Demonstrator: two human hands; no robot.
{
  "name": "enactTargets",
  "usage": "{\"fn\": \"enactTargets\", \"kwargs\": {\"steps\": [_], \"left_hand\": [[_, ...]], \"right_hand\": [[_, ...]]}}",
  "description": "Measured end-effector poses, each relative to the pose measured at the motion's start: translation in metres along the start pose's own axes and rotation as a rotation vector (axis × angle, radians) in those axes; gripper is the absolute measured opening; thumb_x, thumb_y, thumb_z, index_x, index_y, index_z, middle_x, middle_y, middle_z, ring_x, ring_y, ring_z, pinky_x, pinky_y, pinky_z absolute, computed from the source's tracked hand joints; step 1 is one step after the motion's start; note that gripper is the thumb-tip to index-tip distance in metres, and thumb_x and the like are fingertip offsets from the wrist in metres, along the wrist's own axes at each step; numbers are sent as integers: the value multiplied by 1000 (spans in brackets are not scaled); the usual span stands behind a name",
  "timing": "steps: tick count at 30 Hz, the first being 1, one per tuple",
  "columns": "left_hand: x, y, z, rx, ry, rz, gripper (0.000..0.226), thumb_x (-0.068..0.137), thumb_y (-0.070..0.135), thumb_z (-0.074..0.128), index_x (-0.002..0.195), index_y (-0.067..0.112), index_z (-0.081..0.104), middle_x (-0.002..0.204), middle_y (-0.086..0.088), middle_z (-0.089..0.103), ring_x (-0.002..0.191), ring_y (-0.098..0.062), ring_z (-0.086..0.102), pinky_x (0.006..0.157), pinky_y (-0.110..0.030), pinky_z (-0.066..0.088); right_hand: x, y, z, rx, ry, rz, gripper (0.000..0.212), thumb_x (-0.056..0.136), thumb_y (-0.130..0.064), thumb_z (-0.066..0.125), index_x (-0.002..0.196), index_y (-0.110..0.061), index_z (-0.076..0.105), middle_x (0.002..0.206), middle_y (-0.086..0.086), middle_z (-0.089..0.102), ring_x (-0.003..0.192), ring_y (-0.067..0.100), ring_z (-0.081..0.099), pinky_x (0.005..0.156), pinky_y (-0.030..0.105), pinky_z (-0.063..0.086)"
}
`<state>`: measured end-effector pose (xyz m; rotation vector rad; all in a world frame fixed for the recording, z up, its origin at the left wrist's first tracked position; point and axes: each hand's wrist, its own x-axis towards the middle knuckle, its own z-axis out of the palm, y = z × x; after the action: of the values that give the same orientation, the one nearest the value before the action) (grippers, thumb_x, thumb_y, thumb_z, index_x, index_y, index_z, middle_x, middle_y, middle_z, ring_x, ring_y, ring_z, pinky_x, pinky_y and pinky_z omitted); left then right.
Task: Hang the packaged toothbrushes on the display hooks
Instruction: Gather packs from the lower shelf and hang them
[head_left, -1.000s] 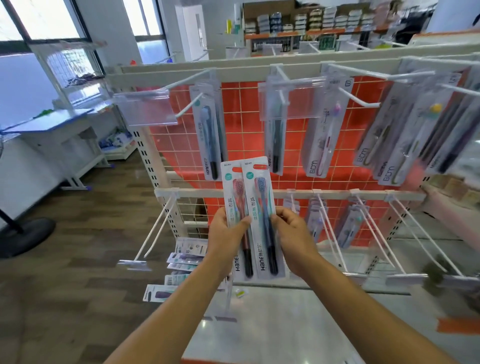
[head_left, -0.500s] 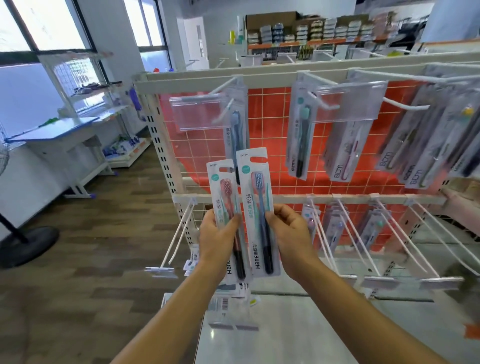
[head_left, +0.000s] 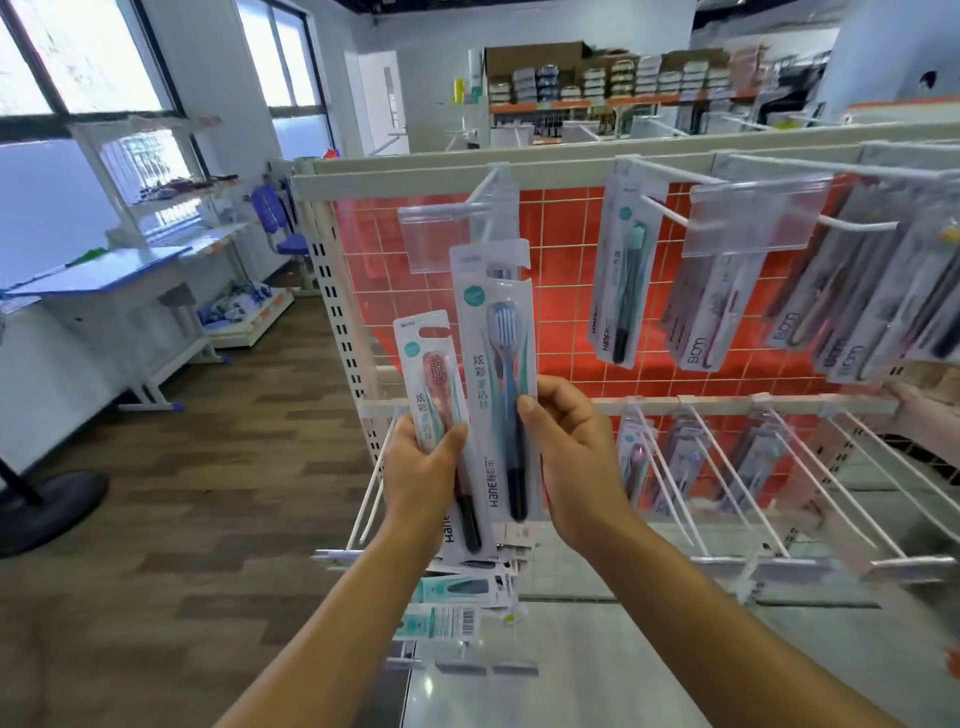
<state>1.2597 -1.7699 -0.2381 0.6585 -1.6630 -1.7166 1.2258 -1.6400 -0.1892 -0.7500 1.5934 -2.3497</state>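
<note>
My right hand (head_left: 569, 457) grips a packaged blue toothbrush (head_left: 493, 332) and holds it upright, its top hang slot just below the clear label tag of the upper left display hook (head_left: 467, 208). My left hand (head_left: 418, 478) holds a packaged pink toothbrush (head_left: 434, 374), lower and to the left. A pack hangs behind the raised one on that hook, mostly hidden. Further right, a teal toothbrush pack (head_left: 623, 275) hangs on another upper hook.
The rack has a red grid back panel (head_left: 561, 322). Several packs hang at the upper right (head_left: 841, 312). Long white lower hooks (head_left: 727, 478) jut toward me, some with packs. Loose packs (head_left: 457, 592) lie below my hands. A white desk (head_left: 104, 280) stands at left.
My right hand has lifted the blue pack above the pink one, up toward the upper left hook. My view has shifted left, so the rack sits further right.
</note>
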Motion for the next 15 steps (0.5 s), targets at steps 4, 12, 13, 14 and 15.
{"fn": "enactTargets", "kwargs": {"steps": [4,12,13,14,15], "left_hand": [[0,4,-4,-52,-2,5,13,89,9,68,98,14,61,94,-8,73,81,-18,73,70,-34,60],[9,0,-14,-105,18,-13,15,88,6,68,100,12,61,97,-9,72,86,-21,72,70,-31,60],[10,-1,-15,-104,21,-10,15,88,6,68,98,14,60,96,-8,72,84,-19,72,68,-29,60],[12,-1,-16,-105,24,-8,15,87,6,68,97,14,60,96,-8,72,83,-18,72,66,-26,59],[13,-2,-17,-99,27,-4,15,87,7,69,97,14,60,96,-8,71,81,-16,72,64,-25,58]], "right_hand": [[11,2,6,4,40,0,19,97,-4,49,93,-14,65,83,-6,71,83,9,67,77,24,57],[25,10,13,-50,66,27,20,98,-8,50,92,-18,66,87,-4,71,87,13,69,82,31,58],[27,11,14,-47,68,27,19,98,-7,50,92,-17,65,87,-3,71,86,13,68,82,32,58],[29,14,14,-45,76,31,19,98,-8,50,92,-17,65,88,-2,71,87,14,68,83,32,58],[32,16,14,-49,86,35,19,98,-8,50,93,-17,65,88,-2,71,88,14,68,83,32,58]]}}
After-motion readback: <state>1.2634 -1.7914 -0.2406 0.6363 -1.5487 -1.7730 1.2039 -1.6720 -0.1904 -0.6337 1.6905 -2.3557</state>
